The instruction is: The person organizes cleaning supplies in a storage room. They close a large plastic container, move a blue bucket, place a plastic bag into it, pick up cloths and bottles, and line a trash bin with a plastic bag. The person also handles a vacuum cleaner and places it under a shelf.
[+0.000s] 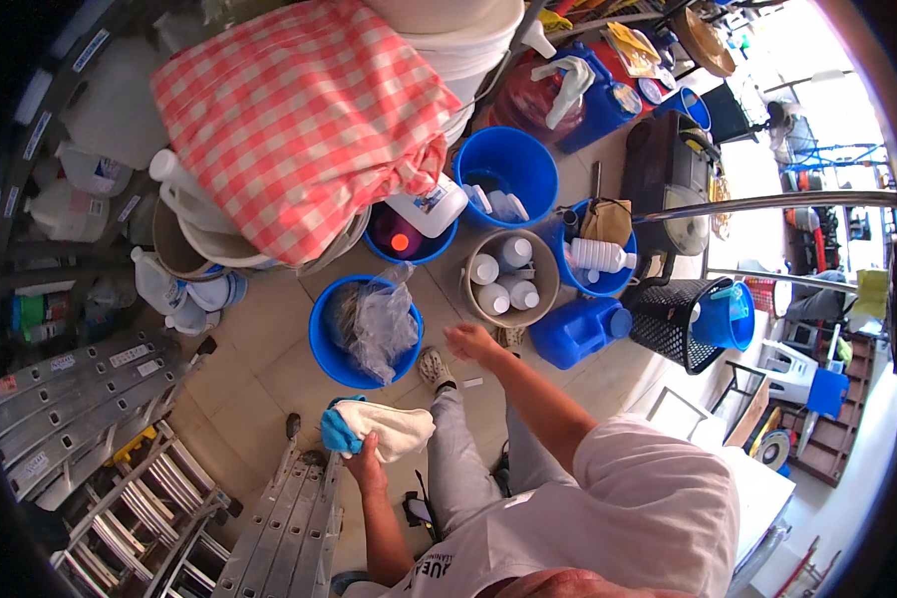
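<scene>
My left hand [368, 467] grips folded cloths, a cream one [395, 430] with a blue one [338, 427] at its left end. Free of any object, my right hand [469, 342] hangs over the tiled floor with its fingers loosely apart. It is between a blue bucket [320, 351] with crumpled clear plastic bags [385, 329] inside and a beige bucket [469, 261]. Several white bottles [493, 297] stand in the beige bucket, caps up.
Stepladders [280, 516] lean at lower left. A red checkered cloth [291, 112] covers stacked buckets. More blue buckets [504, 161], one with a white bottle [598, 255], stand ahead. A blue jerrycan [568, 335] and black basket [661, 329] are at right. Shelves with jugs [67, 209] line the left.
</scene>
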`<state>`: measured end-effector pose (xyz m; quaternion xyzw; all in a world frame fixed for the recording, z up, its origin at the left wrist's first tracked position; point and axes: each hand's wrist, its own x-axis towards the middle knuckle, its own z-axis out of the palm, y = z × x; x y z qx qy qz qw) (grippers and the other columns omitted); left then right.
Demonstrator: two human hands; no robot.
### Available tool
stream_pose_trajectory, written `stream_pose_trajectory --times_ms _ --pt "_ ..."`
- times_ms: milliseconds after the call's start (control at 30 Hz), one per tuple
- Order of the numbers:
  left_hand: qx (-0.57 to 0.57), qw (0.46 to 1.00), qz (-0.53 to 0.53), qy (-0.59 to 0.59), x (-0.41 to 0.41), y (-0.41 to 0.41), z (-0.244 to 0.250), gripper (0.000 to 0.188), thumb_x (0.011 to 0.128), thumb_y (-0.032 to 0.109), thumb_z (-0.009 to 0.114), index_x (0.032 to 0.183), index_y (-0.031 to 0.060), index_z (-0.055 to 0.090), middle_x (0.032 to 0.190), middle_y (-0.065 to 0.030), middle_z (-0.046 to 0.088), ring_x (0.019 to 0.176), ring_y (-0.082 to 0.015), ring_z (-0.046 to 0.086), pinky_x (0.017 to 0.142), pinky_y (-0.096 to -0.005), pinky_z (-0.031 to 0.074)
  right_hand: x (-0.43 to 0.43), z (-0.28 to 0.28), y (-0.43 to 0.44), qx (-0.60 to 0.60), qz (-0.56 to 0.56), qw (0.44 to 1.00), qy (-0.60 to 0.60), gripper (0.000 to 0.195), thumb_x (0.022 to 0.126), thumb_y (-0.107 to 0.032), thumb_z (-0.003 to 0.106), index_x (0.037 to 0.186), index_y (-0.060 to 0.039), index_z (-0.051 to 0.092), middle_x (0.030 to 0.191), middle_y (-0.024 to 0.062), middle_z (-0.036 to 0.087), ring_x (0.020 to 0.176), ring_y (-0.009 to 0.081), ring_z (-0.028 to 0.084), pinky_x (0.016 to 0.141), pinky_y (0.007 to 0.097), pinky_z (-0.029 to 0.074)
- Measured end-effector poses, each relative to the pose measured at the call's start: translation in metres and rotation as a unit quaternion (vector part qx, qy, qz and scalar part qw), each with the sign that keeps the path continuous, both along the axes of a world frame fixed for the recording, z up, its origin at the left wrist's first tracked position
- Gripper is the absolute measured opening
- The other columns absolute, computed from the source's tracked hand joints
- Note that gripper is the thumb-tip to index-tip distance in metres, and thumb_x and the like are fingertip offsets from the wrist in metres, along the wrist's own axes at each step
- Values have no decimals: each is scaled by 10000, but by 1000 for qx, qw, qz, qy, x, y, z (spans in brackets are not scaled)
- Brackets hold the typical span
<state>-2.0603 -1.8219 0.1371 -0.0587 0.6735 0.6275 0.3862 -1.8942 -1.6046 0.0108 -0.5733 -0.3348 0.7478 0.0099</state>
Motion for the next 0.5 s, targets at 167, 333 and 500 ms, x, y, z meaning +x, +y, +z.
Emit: stream_pose_trajectory --times_ms 167,333,500 --pt "-13 1000 -16 -6 16 18 -16 561 640 54 605 1141 23 354 1115 -72 417 1004 -197 418 880 -326 321 128 -57 -39 -74 -25 992 -96 196 701 -232 551 748 -43 567 594 32 522 519 141 500 442 274 394" --pt "-3 997 -73 -15 62 65 -8 563 653 41 587 1159 35 343 1122 -61 418 1011 -191 420 884 -320 323 200 -65 -25 62 87 973 -202 156 723 -183 534 782 -42 566 585 37 542 468 138 491 419 268 405" --pt "-10 994 -90 -62 118 111 -10 560 645 31 582 1154 33 349 1122 -62 420 1014 -191 420 885 -322 323 276 -103 23 246 100 936 -231 164 708 -204 549 729 -41 557 583 31 537 498 137 513 444 268 421"
